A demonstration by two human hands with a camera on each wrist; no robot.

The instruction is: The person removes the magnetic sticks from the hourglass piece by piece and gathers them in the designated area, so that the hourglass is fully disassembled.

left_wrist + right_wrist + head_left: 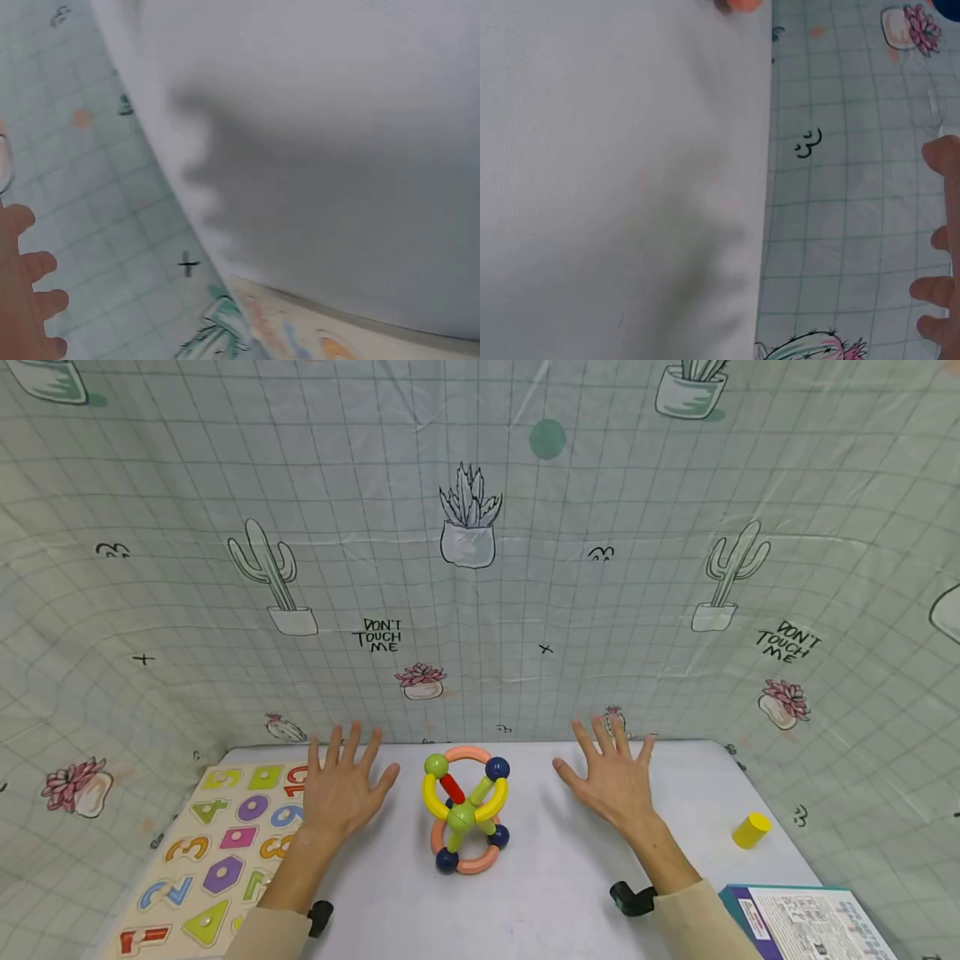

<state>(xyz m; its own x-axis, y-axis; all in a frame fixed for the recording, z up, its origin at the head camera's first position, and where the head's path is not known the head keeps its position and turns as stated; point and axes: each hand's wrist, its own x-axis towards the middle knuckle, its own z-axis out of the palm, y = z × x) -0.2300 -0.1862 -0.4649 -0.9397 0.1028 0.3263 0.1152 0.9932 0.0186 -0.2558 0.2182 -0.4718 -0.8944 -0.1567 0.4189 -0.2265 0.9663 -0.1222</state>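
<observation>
Between the two hands, a toy built of colourful rods and balls [461, 817] stands on the white table. Its curved rods are yellow and coral, its straight ones red and green, with green and dark blue balls. To its left, my left hand [339, 795] is spread above the table with straight fingers, partly covering the number puzzle board [176, 843]. On the other side, my right hand [617, 781] is spread likewise, fingers pointing to the back edge. Neither hand holds or touches the toy. Only fingertips show at the edges of both wrist views.
A yellow cylinder [752, 831] stands near the table's right edge. In front of it lies a box with printed labels [810, 922]. A hanging cloth with a grid and cactus drawings [480, 602] rises behind the table [555, 893] and along its sides.
</observation>
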